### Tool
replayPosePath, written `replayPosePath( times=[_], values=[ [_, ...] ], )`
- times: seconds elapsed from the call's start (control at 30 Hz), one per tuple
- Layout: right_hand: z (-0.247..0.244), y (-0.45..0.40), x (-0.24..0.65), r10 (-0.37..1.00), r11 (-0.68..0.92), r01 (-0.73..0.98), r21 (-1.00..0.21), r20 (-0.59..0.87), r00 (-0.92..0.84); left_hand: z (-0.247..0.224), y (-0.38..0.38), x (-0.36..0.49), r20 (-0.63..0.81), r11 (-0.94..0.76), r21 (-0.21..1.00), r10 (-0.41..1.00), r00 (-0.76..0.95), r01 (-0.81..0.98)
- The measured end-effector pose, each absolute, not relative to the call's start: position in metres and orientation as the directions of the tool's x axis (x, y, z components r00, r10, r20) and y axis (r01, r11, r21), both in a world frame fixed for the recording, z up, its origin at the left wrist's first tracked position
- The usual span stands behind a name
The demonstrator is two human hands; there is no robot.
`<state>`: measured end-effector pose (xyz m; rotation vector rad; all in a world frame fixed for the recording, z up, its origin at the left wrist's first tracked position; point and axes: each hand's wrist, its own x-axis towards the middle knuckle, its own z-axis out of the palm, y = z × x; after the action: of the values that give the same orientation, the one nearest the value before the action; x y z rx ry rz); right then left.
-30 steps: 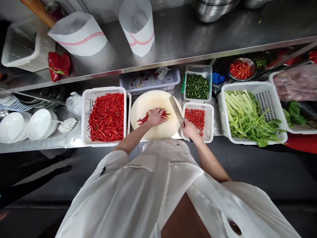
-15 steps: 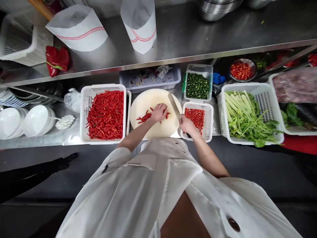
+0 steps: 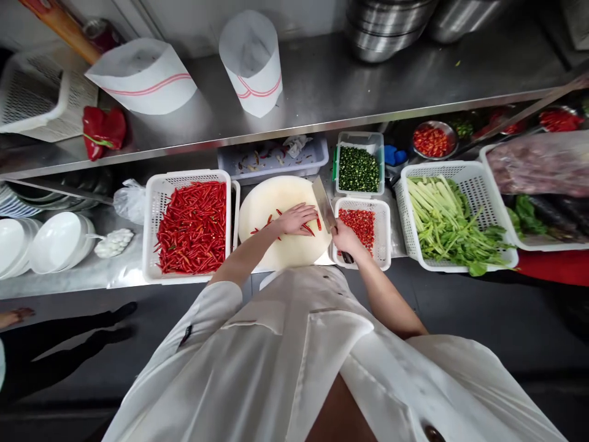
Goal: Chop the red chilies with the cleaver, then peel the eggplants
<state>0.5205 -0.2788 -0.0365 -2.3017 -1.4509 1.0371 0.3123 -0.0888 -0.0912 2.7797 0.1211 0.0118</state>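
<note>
On the round white cutting board, several red chilies lie under and around my left hand. Its fingers are stretched out flat towards the cleaver and cover part of the chilies. My right hand is wrapped around the dark handle of a cleaver, whose broad blade slants over the board's right side. Just right of the board, a white basket holds chopped red chili, partly hidden by my right hand. Whole red chilies fill a larger white basket left of the board.
Behind stand a tub of chopped green chili and a tray with scraps. A basket of celery is at the right, white bowls and garlic at the left. A steel shelf overhangs the counter. Another person's legs show lower left.
My left hand has gone from curled to stretched flat over the chilies. The cleaver stays in my right hand. The view has tilted slightly, and the person at left shows more.
</note>
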Motion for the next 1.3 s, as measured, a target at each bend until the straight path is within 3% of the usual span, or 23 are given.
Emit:
replayPosePath(
  times=[0.13, 0.27, 0.57, 0.87, 1.1, 1.3],
  values=[
    [-0.043, -0.281, 0.527, 0.86, -0.505, 0.626, -0.594, -0.411, 0.304, -0.094, -0.117, 0.309, 0.042, -0.94, 0.273, 0.223, 0.974, 0.203],
    [-0.045, -0.284, 0.525, 0.846, -0.533, 0.576, -0.62, -0.411, 0.34, -0.093, -0.149, 0.319, 0.073, -0.951, 0.259, 0.196, 0.978, 0.171],
    [-0.038, -0.285, 0.516, 0.821, -0.563, 0.639, -0.524, -0.445, 0.357, -0.089, -0.185, 0.306, -0.031, -0.89, 0.418, 0.186, 0.982, 0.182],
    [-0.028, -0.282, 0.512, 0.825, -0.548, 0.674, -0.495, -0.454, 0.338, -0.079, -0.168, 0.33, 0.057, -0.831, 0.294, 0.508, 0.86, 0.472],
    [-0.032, -0.284, 0.508, 0.824, -0.548, 0.692, -0.47, -0.447, 0.349, -0.093, -0.181, 0.295, -0.015, -0.885, 0.363, 0.306, 0.952, 0.29],
    [-0.035, -0.281, 0.508, 0.834, -0.521, 0.719, -0.459, -0.454, 0.314, -0.089, -0.128, 0.273, 0.028, -0.846, 0.384, 0.413, 0.91, 0.371]
  ],
)
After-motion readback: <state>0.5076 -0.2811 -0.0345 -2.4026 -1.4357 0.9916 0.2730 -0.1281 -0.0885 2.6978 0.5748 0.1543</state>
